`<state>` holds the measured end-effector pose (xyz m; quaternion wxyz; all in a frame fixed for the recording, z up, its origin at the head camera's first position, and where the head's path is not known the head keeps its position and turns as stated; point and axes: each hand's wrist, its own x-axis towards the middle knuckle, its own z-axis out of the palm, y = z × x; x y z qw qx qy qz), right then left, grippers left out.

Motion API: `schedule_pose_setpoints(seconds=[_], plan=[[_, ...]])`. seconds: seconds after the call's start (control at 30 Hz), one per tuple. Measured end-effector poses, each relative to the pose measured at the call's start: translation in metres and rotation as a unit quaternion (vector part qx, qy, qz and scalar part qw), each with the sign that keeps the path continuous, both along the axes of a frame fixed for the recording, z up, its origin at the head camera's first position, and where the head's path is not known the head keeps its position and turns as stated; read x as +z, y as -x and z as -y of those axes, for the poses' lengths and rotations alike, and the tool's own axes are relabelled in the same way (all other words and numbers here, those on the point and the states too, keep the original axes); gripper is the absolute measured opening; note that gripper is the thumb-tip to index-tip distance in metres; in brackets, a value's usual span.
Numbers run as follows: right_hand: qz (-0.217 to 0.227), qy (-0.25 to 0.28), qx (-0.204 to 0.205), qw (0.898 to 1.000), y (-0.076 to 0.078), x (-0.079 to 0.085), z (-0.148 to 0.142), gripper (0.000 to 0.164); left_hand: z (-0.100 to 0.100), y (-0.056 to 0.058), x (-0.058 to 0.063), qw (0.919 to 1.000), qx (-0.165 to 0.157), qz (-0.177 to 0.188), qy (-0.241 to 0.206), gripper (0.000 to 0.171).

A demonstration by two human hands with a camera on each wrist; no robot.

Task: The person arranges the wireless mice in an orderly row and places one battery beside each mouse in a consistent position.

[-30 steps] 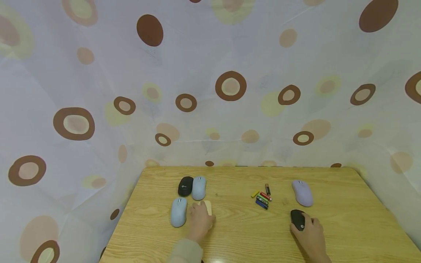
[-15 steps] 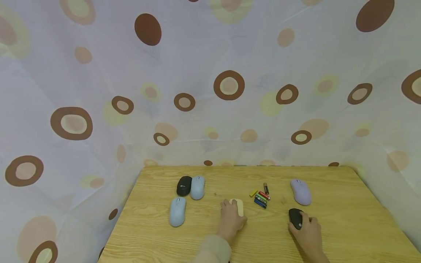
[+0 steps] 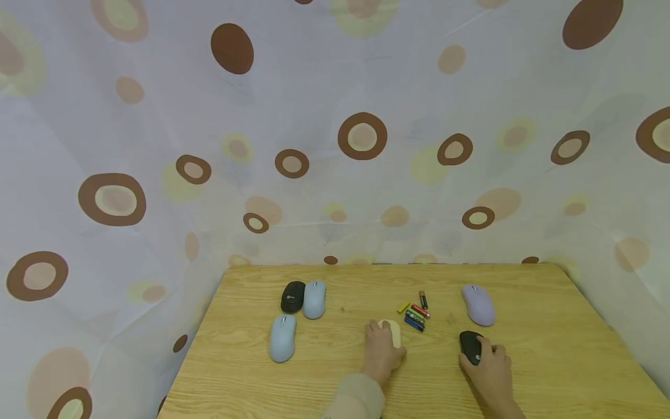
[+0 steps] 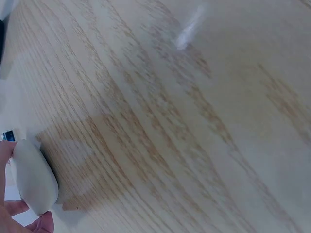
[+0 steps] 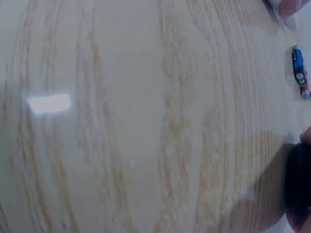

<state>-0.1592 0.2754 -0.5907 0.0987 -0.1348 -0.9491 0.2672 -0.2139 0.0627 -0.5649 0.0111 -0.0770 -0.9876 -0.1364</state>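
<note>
My left hand [image 3: 381, 352] grips a cream computer mouse [image 3: 394, 333] near the middle of the wooden table. In the left wrist view, fingertips and thumb hold both sides of that mouse [image 4: 33, 177]. Further right, my right hand [image 3: 493, 371] grips a black mouse [image 3: 469, 345], its palm over the rear end. The right wrist view catches only part of this mouse [image 5: 298, 177] at its edge, pinched from both sides. Between the two hands and a little farther back lies a group of small coloured batteries [image 3: 416, 317].
Behind my right hand is a lilac mouse [image 3: 478, 305]. Over on the left lie a black mouse [image 3: 293, 297], a light blue mouse [image 3: 314, 299] beside it, and another light blue mouse [image 3: 282, 338] nearer me. A dotted curtain [image 3: 293, 192] borders the table [image 3: 235, 372].
My left hand has slid the cream mouse rightward, from beside the light blue mice to near the batteries. My right hand has stayed on the black mouse in about the same place.
</note>
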Motion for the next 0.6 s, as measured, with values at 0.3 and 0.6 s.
schedule_pose_setpoints(seconds=[0.3,0.6], plan=[[0.001,0.002,0.002,1.000,0.0000,0.0018,0.0012,0.060,-0.0044,0.0054,-0.0080,0.9995,0.010,-0.005,0.029,0.065],[0.029,0.019,-0.003,0.999,-0.0003,0.0040,0.0011,0.061,-0.0067,0.0018,-0.0082,0.9996,0.017,-0.017,0.013,0.066]])
